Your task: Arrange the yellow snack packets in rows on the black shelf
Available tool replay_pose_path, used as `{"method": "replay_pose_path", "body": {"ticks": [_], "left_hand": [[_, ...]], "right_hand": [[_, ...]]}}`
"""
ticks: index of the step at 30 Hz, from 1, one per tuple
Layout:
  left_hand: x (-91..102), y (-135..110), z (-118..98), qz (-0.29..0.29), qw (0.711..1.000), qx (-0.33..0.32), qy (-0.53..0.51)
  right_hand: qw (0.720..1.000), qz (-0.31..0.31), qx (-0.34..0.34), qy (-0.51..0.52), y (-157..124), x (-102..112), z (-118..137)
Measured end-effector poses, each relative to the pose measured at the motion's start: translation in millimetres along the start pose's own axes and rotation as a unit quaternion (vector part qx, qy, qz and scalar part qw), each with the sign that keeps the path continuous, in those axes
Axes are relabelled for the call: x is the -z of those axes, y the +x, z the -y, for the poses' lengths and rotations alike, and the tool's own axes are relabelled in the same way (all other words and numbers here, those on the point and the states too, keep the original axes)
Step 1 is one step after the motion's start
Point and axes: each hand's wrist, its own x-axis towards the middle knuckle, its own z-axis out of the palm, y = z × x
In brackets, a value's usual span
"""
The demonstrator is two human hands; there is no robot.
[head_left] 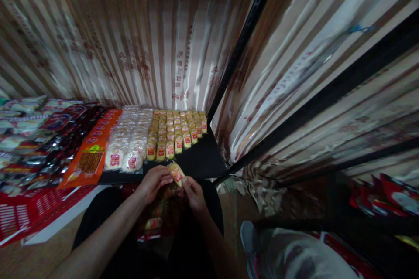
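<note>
A small yellow wrapped snack cake with a red label is held up between my hands, just in front of the shelf edge. My right hand pinches its lower right end between thumb and fingers. At its left side, my left hand is closed with the fingertips against the wrapper. Below, in my lap, lies a clear and red bag with more of the yellow packs inside. Rows of matching yellow packs stand on the black shelf beyond my hands.
Left of the yellow rows are round white packaged cakes, an orange packet and dark shiny packets. A red basket sits low at left. Black posts and draped sheeting rise behind. At lower right is another person's shoe.
</note>
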Motion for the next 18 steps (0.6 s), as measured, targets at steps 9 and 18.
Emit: {"method": "replay_pose_path", "body": {"ticks": [9,18], "left_hand": [[-29.8,20.6,7.1,-0.068,0.991,-0.091,0.073],[-66.1,52.8,15.0,-0.03,0.967,-0.171,0.186]], "right_hand": [[0.914,-0.17,0.198,-0.31,10.7,13.8,-4.2],[0.882,-0.214,0.169,-0.385,36.6,33.9,-4.6]]}}
